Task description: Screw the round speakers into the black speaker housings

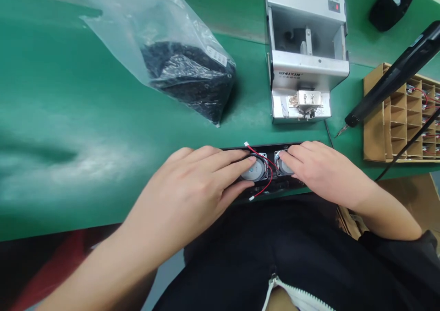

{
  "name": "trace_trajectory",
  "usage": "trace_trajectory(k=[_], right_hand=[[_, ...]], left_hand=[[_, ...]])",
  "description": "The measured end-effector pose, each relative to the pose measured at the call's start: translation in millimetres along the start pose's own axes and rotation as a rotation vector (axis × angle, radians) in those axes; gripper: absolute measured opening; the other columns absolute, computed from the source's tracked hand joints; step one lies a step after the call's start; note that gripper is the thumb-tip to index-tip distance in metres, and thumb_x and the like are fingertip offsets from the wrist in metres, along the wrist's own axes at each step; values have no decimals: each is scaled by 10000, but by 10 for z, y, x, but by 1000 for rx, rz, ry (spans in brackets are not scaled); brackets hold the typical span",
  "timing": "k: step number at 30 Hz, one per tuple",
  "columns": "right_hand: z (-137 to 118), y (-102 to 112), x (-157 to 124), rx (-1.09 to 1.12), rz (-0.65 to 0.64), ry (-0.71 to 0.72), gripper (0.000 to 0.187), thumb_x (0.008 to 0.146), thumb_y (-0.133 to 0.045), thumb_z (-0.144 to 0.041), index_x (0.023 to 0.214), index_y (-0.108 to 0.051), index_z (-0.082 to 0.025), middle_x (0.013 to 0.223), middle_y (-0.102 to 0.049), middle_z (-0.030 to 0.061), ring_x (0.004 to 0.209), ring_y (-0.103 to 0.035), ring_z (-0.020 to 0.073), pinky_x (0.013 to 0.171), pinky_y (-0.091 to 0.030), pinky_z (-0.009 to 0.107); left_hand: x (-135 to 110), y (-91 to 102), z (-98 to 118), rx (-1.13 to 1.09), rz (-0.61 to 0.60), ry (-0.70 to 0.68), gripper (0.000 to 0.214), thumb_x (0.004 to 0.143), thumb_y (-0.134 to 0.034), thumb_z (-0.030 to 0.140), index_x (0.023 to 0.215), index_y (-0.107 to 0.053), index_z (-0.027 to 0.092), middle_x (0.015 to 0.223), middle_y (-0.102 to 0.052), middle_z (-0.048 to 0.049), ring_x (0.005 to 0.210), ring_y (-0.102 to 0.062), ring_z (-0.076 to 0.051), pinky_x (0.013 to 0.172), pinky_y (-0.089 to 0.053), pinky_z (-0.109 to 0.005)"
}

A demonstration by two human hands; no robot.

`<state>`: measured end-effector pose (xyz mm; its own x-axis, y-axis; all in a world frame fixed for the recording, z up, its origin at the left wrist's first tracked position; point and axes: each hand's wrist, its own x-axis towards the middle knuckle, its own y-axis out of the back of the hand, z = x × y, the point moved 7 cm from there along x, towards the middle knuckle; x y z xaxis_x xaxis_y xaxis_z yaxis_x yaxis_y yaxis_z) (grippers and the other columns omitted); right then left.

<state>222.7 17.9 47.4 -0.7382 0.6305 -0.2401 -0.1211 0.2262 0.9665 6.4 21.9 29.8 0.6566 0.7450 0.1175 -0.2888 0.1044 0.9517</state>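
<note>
Two small round speakers with square metal frames sit side by side in a long black plastic housing [271, 188] at the table's front edge. My left hand [199, 178] has its fingers and thumb closed around the left speaker [256, 170], fingertips on its grey back. On the right speaker [283, 166], my right hand [316, 169] has its bent fingers pressed together at the edge, partly covering it. Red wires [271, 176] with small white connectors loop over the left speaker. One connector rests at the housing's far edge, the other near its front.
A silver screw feeder [311, 68] stands behind the housing. A clear bag of small black parts [185, 73] lies back left. A black electric screwdriver [392, 75] hangs before a divided cardboard box [374, 141] of wired parts. Another black housing [385, 13] lies back right.
</note>
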Motion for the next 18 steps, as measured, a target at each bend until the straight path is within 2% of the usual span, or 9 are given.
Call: trace_trajectory(k=[3, 7, 9, 11, 12, 14, 16, 17, 18], right_hand=[[-19, 13, 28, 19, -20, 6, 374, 1263, -448, -67, 1389, -795, -127, 1164, -837, 129, 1062, -772, 283, 971, -650, 446], [-25, 34, 53, 41, -15, 15, 394, 1270, -420, -81, 1335, -806, -123, 1136, -826, 137, 1036, -770, 283, 939, -650, 443], [17, 37, 2, 50, -3, 18, 388, 1279, -434, -105, 1404, -801, -93, 1145, -835, 140, 1066, -787, 284, 952, -669, 446], [95, 73, -112, 102, 86, 56, 363, 1286, -519, -172, 1539, -761, -73, 1238, -865, 159, 1145, -813, 288, 1004, -706, 458], [177, 133, -194, 136, 212, 51, 363, 1282, -595, -237, 1584, -751, -107, 1276, -880, 151, 1166, -825, 287, 1018, -724, 465], [453, 288, -436, 175, 604, -58, 360, 1246, -723, -341, 1583, -770, -224, 1279, -889, 104, 1135, -837, 282, 992, -744, 480], [803, 359, -788, 133, 1073, -304, 336, 1232, -733, -400, 1549, -786, -302, 1253, -851, 87, 1105, -824, 290, 951, -727, 507], [962, 321, -945, 111, 1255, -432, 375, 1233, -719, -440, 1583, -770, -316, 1310, -830, 106, 1148, -822, 304, 970, -720, 530], [1111, 250, -1045, 114, 1376, -529, 460, 1240, -696, -498, 1662, -724, -316, 1417, -805, 139, 1224, -824, 323, 1011, -720, 560]], left_hand=[[5, 48, 64, 4, 17, 18, 328, 1306, -605, 369, 1404, -914, 315, 1357, -981, -63, 1085, -918, -301, 842, -701, -521], [79, 44, 242, -10, 103, 26, 252, 1254, -709, 259, 1412, -890, 333, 1294, -986, -48, 1091, -919, -301, 849, -687, -504], [146, 25, 362, -33, 161, -17, 216, 1254, -719, 230, 1402, -865, 286, 1290, -984, -70, 1085, -913, -311, 837, -668, -504], [214, 4, 464, -58, 203, -63, 200, 1261, -727, 208, 1440, -814, 229, 1307, -978, -97, 1047, -901, -308, 825, -650, -499], [242, -1, 501, -70, 224, -81, 205, 1262, -736, 202, 1460, -785, 211, 1318, -975, -107, 1028, -891, -304, 832, -645, -496], [280, -4, 538, -96, 266, -95, 209, 1252, -776, 212, 1460, -753, 203, 1329, -967, -115, 1005, -871, -301, 858, -636, -495], [303, -23, 542, -108, 274, -95, 194, 1230, -818, 233, 1417, -772, 214, 1329, -961, -115, 997, -859, -312, 857, -616, -500], [313, -43, 539, -104, 262, -95, 184, 1220, -829, 236, 1400, -790, 220, 1329, -959, -113, 992, -854, -318, 845, -603, -503], [324, -69, 534, -94, 239, -93, 188, 1213, -831, 232, 1398, -809, 221, 1331, -956, -116, 990, -850, -325, 834, -592, -506]])
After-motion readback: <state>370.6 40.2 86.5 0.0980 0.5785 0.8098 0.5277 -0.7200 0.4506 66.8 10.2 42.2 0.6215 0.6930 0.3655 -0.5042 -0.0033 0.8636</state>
